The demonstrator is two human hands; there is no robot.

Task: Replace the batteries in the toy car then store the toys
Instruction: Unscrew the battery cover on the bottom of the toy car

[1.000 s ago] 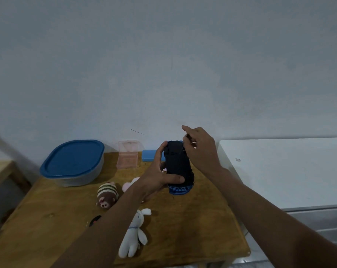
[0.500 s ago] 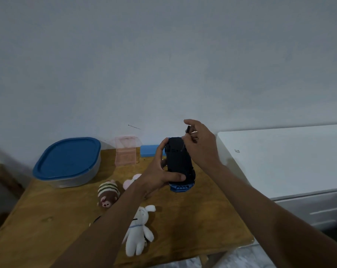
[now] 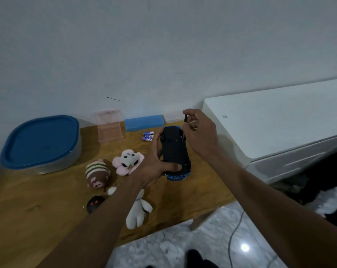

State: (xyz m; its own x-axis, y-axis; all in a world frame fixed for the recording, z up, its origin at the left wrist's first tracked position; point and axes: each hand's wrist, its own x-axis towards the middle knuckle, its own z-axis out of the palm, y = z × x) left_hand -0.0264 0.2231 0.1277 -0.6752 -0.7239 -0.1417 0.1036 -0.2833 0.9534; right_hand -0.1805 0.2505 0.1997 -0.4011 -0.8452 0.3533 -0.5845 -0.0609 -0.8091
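Toy car (image 3: 175, 151), underside up, gripped in left hand (image 3: 154, 167) near counter (image 3: 47, 200) back-right corner; right hand (image 3: 200, 128) pinching screwdriver (image 3: 185, 120) above it.

- Table (image 3: 47, 206): wood, varnished, grain showing.
- Car (image 3: 174, 149): matt black plastic underside, blue plastic edge.
- Tub (image 3: 74, 153): clear plastic wall, smooth blue plastic lid (image 3: 40, 140).
- Pink box (image 3: 110, 128): see-through plastic.
- Rabbit (image 3: 137, 209), striped toy (image 3: 97, 172), pink toy (image 3: 128, 160): soft plush cloth.
- Batteries (image 3: 148, 136): glossy wrap.
- Cabinet (image 3: 279, 120): smooth white, slight sheen.
- Floor (image 3: 212, 238): polished, marble-like, reflecting a light.
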